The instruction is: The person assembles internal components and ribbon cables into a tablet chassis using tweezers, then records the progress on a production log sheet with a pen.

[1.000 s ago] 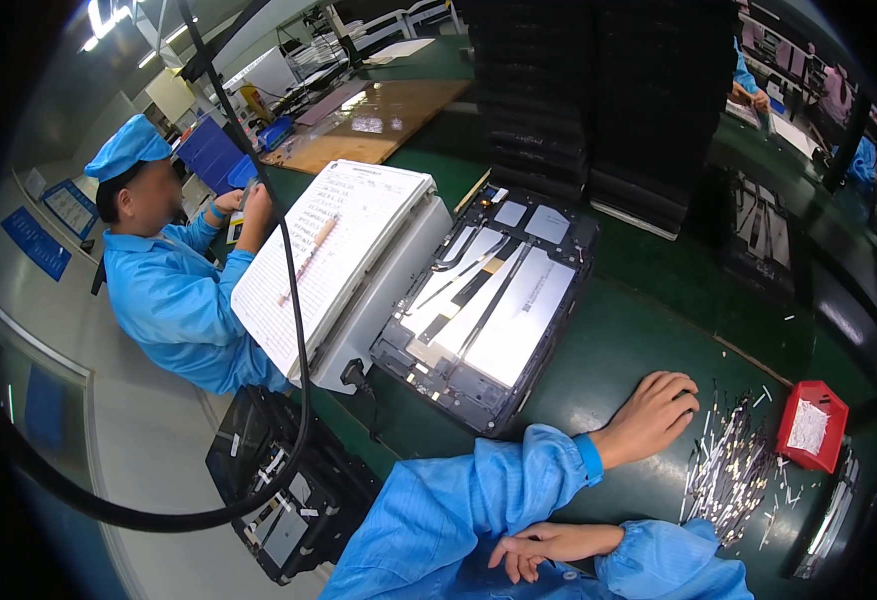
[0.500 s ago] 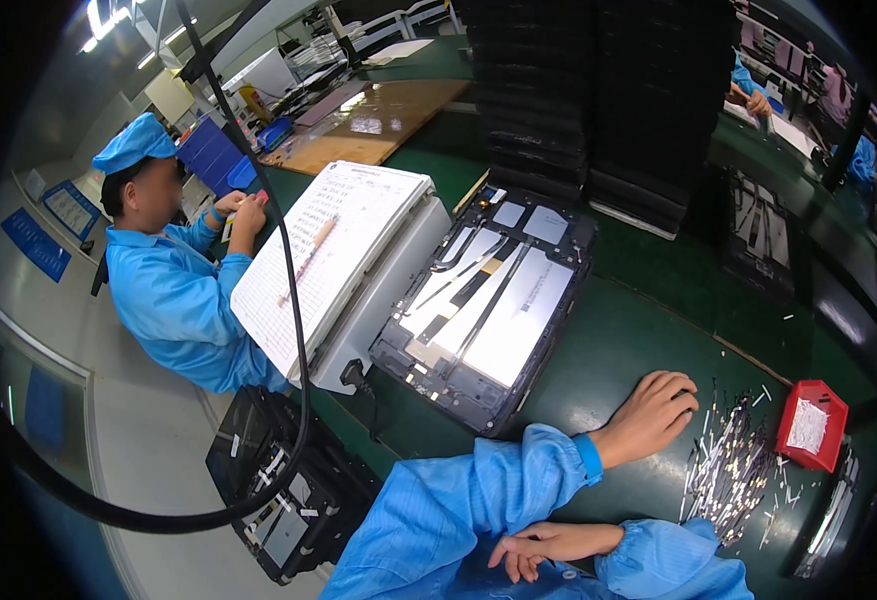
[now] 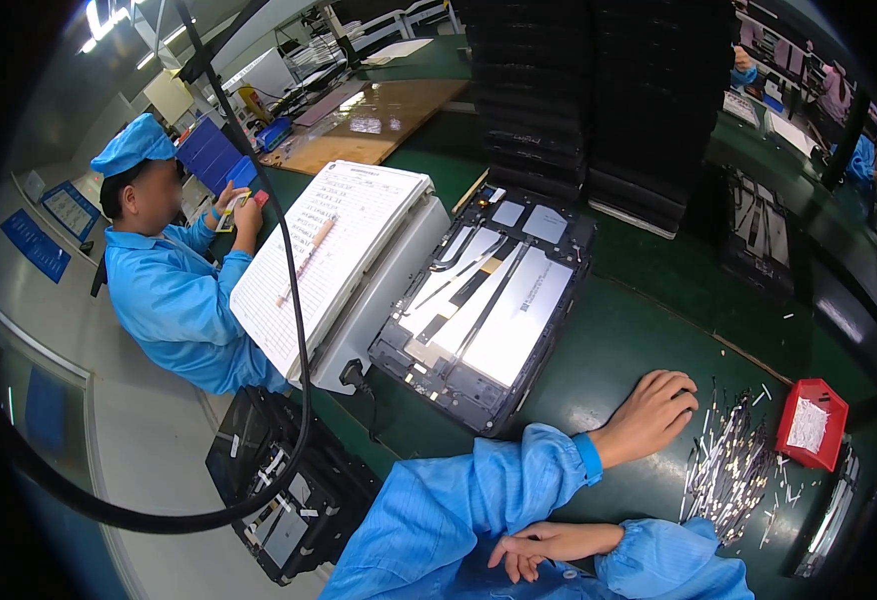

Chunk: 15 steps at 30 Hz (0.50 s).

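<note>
My left hand (image 3: 649,418) rests on the green tabletop with loosely bent fingers, palm down, and no held thing shows. Just right of it lies a loose pile of thin black and white strips (image 3: 727,475), some with gold-coloured bits. My right hand (image 3: 557,544) hangs close to my body below the left forearm, its fingers slack and apart, with nothing visible in it. Beyond my left arm is an opened tablet-like device (image 3: 519,310), its silver battery plates and dark ribbon cables exposed. Neither hand touches that device.
A red bin (image 3: 831,425) with small white pieces stands by the strips. A paper form with a pen (image 3: 309,262) lies on a grey box (image 3: 384,300). Tall black tray stacks (image 3: 649,110) rise behind. A black cable (image 3: 294,300) loops at left. A co-worker (image 3: 174,290) sits at left.
My two hands and the things around them stay put. The co-worker at left has shifted their hands and the small item in them; another person's hand at far upper right has drawn back.
</note>
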Tool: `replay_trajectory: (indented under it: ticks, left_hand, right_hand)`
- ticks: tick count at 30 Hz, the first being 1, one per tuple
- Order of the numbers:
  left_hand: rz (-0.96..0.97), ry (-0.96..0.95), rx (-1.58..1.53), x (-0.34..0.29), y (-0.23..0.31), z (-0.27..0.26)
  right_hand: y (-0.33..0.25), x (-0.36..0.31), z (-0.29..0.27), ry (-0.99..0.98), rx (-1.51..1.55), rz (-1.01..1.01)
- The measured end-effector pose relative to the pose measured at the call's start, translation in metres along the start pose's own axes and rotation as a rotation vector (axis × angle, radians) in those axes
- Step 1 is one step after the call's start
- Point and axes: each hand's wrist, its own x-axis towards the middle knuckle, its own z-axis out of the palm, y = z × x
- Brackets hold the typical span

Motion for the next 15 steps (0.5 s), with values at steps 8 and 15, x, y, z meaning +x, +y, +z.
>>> replay_trajectory:
  ticks: [8,15]
  left_hand:
    - [-0.009,-0.008,0.005,-0.0003,0.0002,-0.0005]
    - [-0.013,-0.009,0.006,-0.0009,-0.0007,0.0005]
  right_hand:
    - [-0.0009,0.0001,0.0002,0.015,-0.020,0.007]
    - [0.0023,0.0024,-0.0030,-0.016,-0.025,-0.017]
